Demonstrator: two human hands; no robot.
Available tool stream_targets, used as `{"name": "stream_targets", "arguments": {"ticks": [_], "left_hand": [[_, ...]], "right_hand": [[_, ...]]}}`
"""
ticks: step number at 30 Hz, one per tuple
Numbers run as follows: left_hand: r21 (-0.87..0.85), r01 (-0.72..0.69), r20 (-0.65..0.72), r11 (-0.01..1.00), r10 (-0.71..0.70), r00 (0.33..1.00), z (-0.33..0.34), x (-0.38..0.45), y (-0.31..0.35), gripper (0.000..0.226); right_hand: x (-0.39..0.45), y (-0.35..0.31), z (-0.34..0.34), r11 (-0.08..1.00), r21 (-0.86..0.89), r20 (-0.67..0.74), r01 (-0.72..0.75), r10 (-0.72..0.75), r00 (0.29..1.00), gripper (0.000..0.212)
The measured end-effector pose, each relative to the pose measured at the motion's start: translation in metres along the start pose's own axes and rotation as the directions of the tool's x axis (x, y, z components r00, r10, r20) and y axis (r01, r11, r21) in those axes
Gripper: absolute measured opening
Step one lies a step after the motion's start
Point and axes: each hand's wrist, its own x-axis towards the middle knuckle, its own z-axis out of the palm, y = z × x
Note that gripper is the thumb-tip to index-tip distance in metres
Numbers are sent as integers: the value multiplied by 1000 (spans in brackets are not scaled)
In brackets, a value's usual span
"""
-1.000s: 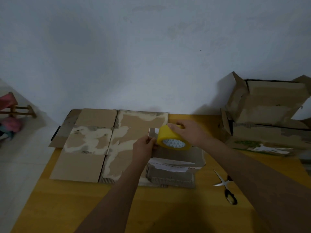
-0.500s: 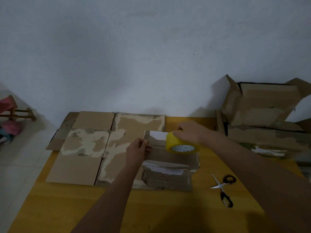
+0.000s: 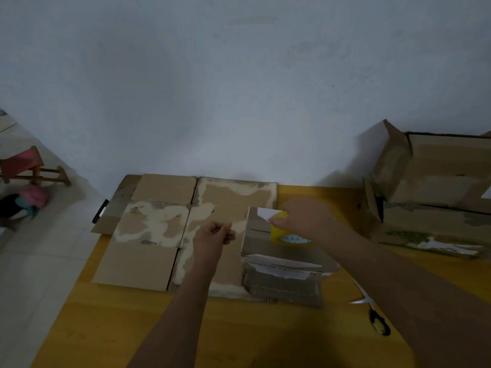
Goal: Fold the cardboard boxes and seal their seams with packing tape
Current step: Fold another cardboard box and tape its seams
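A small folded brown cardboard box [image 3: 281, 251] with a torn white label sits on the yellow wooden table [image 3: 106, 328], and everything else is placed from it. The right hand [image 3: 305, 221] grips a yellow roll of packing tape [image 3: 284, 232] with its fingers curled round the top, holding the roll on the box's upper face. Just left of the box, the left hand [image 3: 215, 233] hovers with fingertips pinched together; whether a strand of tape lies between them cannot be told. Under and left of the box lies a large flattened brown cardboard sheet [image 3: 156, 229] with pale torn patches. Right of the box, black-handled scissors [image 3: 372, 312] lie on the table. Further right, against the wall, stand stacked open cardboard boxes [image 3: 435, 187].
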Motion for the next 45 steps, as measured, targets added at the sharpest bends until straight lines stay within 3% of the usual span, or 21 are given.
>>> {"name": "stream_targets", "arguments": {"ticks": [8, 15, 22, 25, 28, 31, 33, 35, 37, 39, 43, 45], "left_hand": [[-62, 45, 55, 997, -42, 998, -4, 17, -18, 17], [101, 45, 75, 994, -53, 996, 6, 23, -37, 23], [266, 5, 164, 964, -51, 985, 35, 18, -43, 26], [258, 111, 212, 960, -168, 963, 35, 17, -46, 29], [264, 278, 291, 923, -351, 890, 32, 20, -50, 30], [380, 133, 266, 915, -246, 932, 23, 26, -45, 21], [322, 24, 237, 946, -106, 966, 18, 16, -31, 29], [197, -9, 356, 980, -63, 932, 21, -6, -15, 36], [126, 13, 496, 992, -74, 865, 29, -22, -16, 62], [102, 20, 544, 995, -72, 836, 31, -19, -27, 77], [156, 120, 598, 980, -191, 778, 26, -8, -28, 93], [145, 167, 599, 975, -221, 769, 26, -9, -26, 90]], "right_hand": [[14, -27, 4, 992, -98, -46, -78, 74, 996, 45], [19, -27, 5, 992, -80, -29, -98, 96, 995, 43], [19, -27, 11, 993, -85, -98, -83, 75, 992, 47], [18, -29, 12, 992, -95, -121, -80, 69, 990, 48], [18, -34, 9, 989, -119, -117, -85, 71, 991, 46], [18, -31, 10, 991, -100, -128, -92, 79, 989, 46], [18, -27, 10, 992, -80, -126, -93, 82, 989, 46], [17, -28, 8, 990, -99, -123, -96, 83, 989, 46], [17, -31, 6, 989, -113, -127, -99, 84, 988, 44], [18, -32, 4, 988, -112, -124, -105, 91, 988, 42], [20, -25, 3, 989, -118, -61, -95, 88, 994, 49], [23, -14, -4, 998, -9, 3, -65, 65, 998, 54]]}}
